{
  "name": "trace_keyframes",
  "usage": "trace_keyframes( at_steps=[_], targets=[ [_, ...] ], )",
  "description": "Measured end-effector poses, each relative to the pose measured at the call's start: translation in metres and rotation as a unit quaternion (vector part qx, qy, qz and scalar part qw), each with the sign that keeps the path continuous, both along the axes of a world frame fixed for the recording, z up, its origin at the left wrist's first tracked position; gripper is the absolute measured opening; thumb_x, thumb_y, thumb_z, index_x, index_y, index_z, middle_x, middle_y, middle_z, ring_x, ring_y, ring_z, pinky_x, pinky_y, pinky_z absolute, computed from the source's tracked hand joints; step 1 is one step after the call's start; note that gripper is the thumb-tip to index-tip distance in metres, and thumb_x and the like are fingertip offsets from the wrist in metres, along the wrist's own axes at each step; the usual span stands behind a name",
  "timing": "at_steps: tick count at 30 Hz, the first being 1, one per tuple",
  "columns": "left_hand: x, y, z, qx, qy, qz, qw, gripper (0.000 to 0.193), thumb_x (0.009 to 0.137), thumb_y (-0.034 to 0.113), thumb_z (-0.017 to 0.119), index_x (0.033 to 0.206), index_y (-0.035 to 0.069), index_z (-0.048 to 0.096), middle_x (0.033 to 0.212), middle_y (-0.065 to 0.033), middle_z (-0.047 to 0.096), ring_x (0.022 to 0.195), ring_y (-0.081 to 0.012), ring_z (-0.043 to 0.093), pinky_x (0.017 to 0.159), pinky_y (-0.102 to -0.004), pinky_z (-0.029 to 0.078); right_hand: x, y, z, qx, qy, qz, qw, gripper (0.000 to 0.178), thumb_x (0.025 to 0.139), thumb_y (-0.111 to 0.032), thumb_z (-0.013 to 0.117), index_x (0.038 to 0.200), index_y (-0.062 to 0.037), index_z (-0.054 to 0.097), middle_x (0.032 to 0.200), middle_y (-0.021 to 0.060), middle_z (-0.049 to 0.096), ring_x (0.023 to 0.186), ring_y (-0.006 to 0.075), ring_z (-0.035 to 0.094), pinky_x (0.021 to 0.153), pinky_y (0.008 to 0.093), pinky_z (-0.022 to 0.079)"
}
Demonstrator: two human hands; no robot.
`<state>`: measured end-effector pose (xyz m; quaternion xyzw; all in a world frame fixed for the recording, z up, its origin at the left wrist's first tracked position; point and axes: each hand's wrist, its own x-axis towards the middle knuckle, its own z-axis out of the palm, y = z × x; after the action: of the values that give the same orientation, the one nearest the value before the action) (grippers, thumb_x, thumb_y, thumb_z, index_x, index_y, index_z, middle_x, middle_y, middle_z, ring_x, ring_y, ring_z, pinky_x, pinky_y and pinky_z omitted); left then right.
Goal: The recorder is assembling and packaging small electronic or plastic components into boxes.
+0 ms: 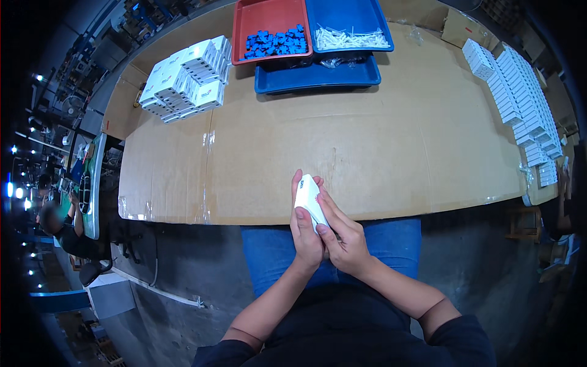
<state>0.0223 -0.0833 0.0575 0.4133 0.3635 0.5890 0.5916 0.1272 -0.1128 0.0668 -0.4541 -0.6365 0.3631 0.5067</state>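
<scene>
Both of my hands hold one small white box [307,197] at the near edge of the cardboard-covered table [379,147], just above my lap. My left hand [304,235] grips the box from the left, thumb on its face. From the right, my right hand [343,235] wraps the lower end, fingers laid along its side. The box is tilted, its upper end pointing away from me.
A pile of white boxes [186,76] lies at the far left. Rows of white boxes [520,92] line the right edge. At the back stand a red tray [244,24] of blue parts, a blue tray [367,15] of white pieces, and a lower blue tray [318,78]. A seated person [58,220] is far left.
</scene>
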Motion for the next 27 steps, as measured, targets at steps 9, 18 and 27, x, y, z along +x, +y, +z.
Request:
trace_keyframes(
  at_steps=[9,18,27],
  targets=[
    [0.002,-0.003,-0.003,-0.019,0.013,-0.006,1.0,0.091,0.106,0.069,0.037,0.166,0.003,0.017,0.152,-0.0187,0.046,0.144,-0.0274,0.043,0.122,-0.0407,0.032,-0.002,-0.003,-0.004,-0.005,0.007,-0.02,1.0,0.047,0.104,-0.005,0.056,0.148,0.0108,0.051,0.154,0.0351,0.047,0.142,0.0446,0.051,0.114,0.0433,0.046],
    [-0.005,-0.002,-0.008,-0.045,-0.031,-0.006,0.998,0.094,0.105,0.07,0.042,0.166,0.003,0.017,0.151,-0.0189,0.046,0.145,-0.0281,0.043,0.123,-0.0409,0.032,-0.002,-0.003,-0.009,-0.007,0.022,-0.013,1.0,0.045,0.106,-0.007,0.055,0.146,0.011,0.052,0.152,0.0358,0.049,0.14,0.0447,0.054,0.113,0.0425,0.047],
    [-0.005,-0.002,-0.005,0.001,-0.005,0.022,1.0,0.095,0.103,0.068,0.044,0.167,0.003,0.016,0.158,-0.0196,0.039,0.145,-0.0287,0.04,0.121,-0.0431,0.031,-0.008,0.001,-0.009,-0.087,0.174,0.023,0.981,0.046,0.108,-0.013,0.056,0.15,0.0061,0.049,0.157,0.0278,0.048,0.147,0.0351,0.048,0.119,0.0414,0.04]
  ],
)
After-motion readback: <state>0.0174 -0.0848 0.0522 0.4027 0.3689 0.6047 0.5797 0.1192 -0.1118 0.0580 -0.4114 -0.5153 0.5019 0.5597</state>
